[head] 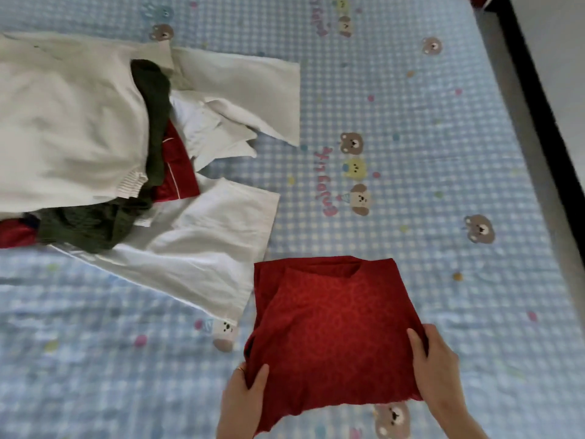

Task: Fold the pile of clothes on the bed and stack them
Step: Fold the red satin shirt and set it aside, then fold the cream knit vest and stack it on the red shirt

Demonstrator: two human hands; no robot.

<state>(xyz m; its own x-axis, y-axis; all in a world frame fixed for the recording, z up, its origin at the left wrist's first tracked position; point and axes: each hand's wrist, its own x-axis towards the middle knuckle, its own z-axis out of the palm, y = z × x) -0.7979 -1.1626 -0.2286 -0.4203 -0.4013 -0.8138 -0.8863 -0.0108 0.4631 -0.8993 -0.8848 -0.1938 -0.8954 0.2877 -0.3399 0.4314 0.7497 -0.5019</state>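
Step in hand: folding the red garment (332, 318), judging by how it lies part-folded, with its neckline at the far edge and its sides tucked under.
Red garment: it lies on the bed (411, 153) close to the person, with its near edge lifted off the sheet by both hands.
Left hand (243, 394): it grips the near left corner of the red garment, thumb on top of the cloth and fingers hidden beneath it; a ring shows on one finger.
Right hand (438, 365): it grips the near right edge of the red garment, thumb over the cloth and the rest of the fingers behind it.
Pile of clothes (126, 153): still unfolded, it lies beyond and to the left of the red garment, well apart from both hands. A cream sweater (63, 122) lies on top, a dark green knit (152, 122) shows under it, and another red piece (177, 172) peeks out beneath.
White garment (202, 248): it spreads out from the pile, and its near corner comes just beside the red garment's left edge.
Progress: early, it seems; no stack of finished clothes is in view.
Next move calls for: probably carrying the held edge away toward the neckline, both hands level so the fold comes out square, then pressing it flat.
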